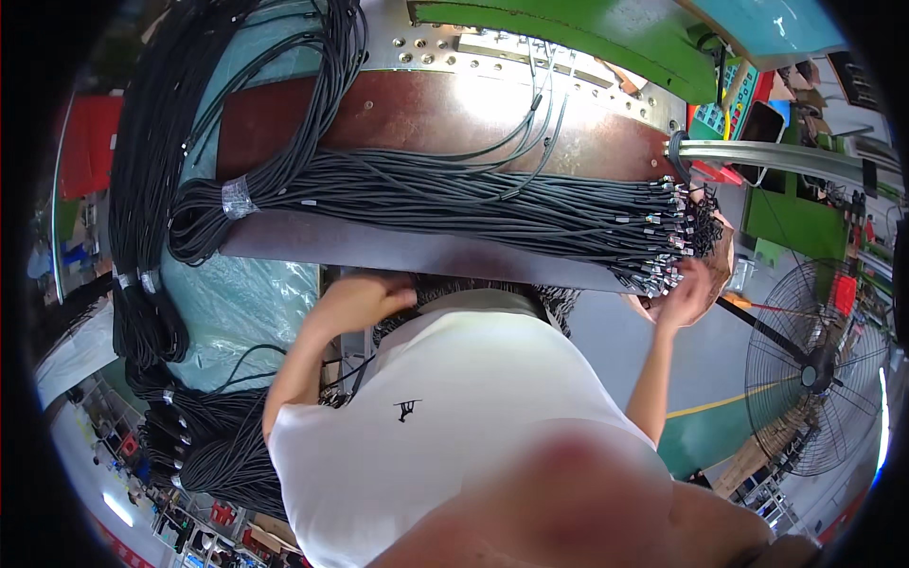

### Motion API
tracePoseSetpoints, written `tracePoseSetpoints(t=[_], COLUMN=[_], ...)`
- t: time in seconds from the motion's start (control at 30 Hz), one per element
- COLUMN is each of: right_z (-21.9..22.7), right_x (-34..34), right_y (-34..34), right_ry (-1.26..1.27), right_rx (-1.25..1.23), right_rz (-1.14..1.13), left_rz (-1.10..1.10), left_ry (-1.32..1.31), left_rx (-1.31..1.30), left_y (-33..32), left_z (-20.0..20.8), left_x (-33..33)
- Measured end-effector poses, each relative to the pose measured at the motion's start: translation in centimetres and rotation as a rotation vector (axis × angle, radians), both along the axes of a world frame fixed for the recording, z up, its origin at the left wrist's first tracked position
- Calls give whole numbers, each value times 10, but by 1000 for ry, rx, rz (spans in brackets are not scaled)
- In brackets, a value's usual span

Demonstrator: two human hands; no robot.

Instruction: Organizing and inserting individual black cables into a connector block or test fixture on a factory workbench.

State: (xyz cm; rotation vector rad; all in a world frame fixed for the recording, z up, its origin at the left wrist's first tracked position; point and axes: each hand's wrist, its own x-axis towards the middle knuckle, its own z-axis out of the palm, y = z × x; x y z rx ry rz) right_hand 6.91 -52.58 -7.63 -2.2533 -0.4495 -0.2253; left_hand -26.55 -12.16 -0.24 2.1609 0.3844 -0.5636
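Observation:
A thick bundle of black cables (426,189) lies across the brown work board (379,114). Clear wrap (239,197) binds its looped left end. At the right end, many small metal connectors (663,227) fan out over the board's edge. My right hand (686,295) is beside the lowest connectors, fingers raised and apart, slightly blurred. Whether it touches them I cannot tell. Close to my body, just below the board's front edge, my left hand (369,301) has its fingers curled in and its thumb showing; what they hold, if anything, is hidden.
More black cable bundles (142,208) hang at the left over clear plastic sheeting (246,312). Green machine parts (568,33) and a perforated metal plate (426,47) stand behind the board. A metal bar (786,151) juts in at right, above a large black fan (810,374).

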Motion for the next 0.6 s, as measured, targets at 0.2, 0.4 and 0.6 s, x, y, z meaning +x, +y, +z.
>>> tracePoseSetpoints(t=[0.2,0.4,0.6], right_z=[119,79,31], right_x=[44,60,96], right_y=[167,310,308], right_ry=[-355,-561,-590], right_rx=[-309,-675,-526], right_rz=[653,709,867], left_rz=[-136,-369,-388], left_ry=[-554,-1060,-541], left_rx=[-254,475,861], left_y=[-3,-26,78], left_z=[72,25,37], left_x=[90,213,178])
